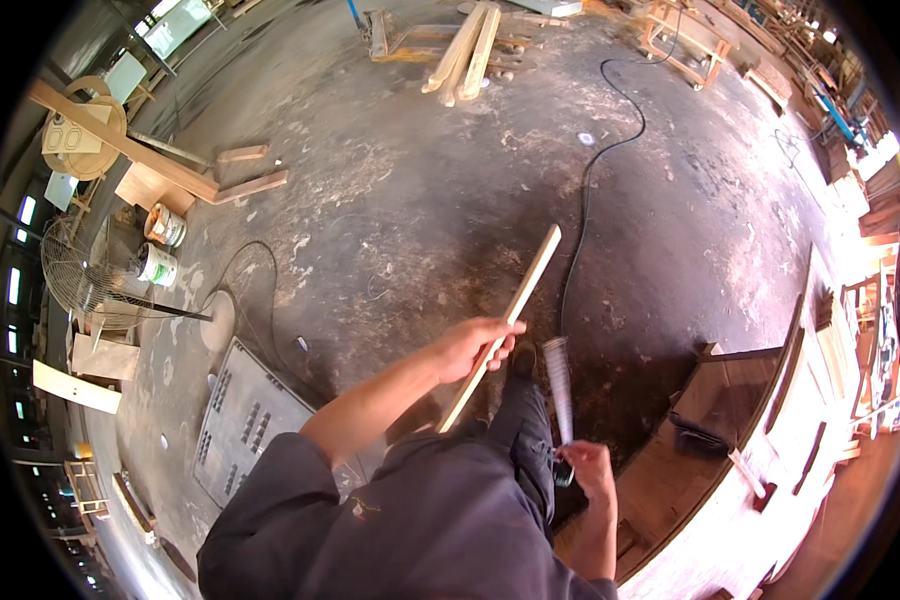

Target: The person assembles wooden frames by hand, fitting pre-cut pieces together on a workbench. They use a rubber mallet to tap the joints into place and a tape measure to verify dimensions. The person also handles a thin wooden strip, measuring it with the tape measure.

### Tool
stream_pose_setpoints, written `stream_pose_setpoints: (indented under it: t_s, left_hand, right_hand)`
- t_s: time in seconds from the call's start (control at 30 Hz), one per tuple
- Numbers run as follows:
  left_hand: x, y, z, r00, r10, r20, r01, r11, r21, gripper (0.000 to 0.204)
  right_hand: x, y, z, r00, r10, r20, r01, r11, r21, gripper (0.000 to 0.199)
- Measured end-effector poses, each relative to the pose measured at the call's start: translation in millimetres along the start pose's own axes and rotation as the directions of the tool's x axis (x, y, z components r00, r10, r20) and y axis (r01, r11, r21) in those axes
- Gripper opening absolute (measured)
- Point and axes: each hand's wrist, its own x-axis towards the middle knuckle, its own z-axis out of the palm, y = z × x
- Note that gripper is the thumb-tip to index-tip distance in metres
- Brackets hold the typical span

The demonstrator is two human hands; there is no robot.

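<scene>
My left hand (pixel 466 350) is closed around a slim, pale wooden strip (pixel 530 280). The strip slants across in front of my body, its upper end reaching away over the floor and its lower end near my shirt. Lower and to the right, my right hand (pixel 592 468) grips what looks like a tape measure (pixel 565 474), a small dark case mostly covered by the fingers. A pale blade (pixel 558 385), blurred by motion, runs up from it beside my leg. The strip and the blade are apart.
At my right stands a wooden bench (pixel 730 500) with an open compartment holding dark cloth (pixel 700 436). A black cable (pixel 586 190) crosses the concrete floor. To the left are a stand fan (pixel 95 280), buckets (pixel 165 226) and a grey panel (pixel 245 425). Planks (pixel 465 55) lie stacked ahead.
</scene>
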Motion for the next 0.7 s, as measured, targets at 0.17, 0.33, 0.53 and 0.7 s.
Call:
stream_pose_setpoints:
  t_s: [0.17,0.33,0.53,0.7]
  left_hand:
    - [64,88,-12,0.993,0.096,0.072,-0.100,0.994,0.048,0.058]
    - [104,175,24,0.994,0.094,-0.046,-0.076,0.949,0.305,0.053]
    - [151,251,38,0.998,0.039,-0.058,-0.025,0.974,0.226,0.042]
    - [168,290,39,0.999,0.013,-0.031,-0.005,0.969,0.247,0.053]
  right_hand:
    - [120,-178,14,0.940,-0.333,0.078,0.338,0.940,-0.052,0.013]
    - [224,-323,22,0.834,-0.492,0.248,0.547,0.796,-0.260,0.017]
    - [295,-393,24,0.822,-0.471,0.320,0.551,0.800,-0.237,0.020]
    - [301,-409,27,0.823,-0.513,0.243,0.554,0.820,-0.144,0.026]
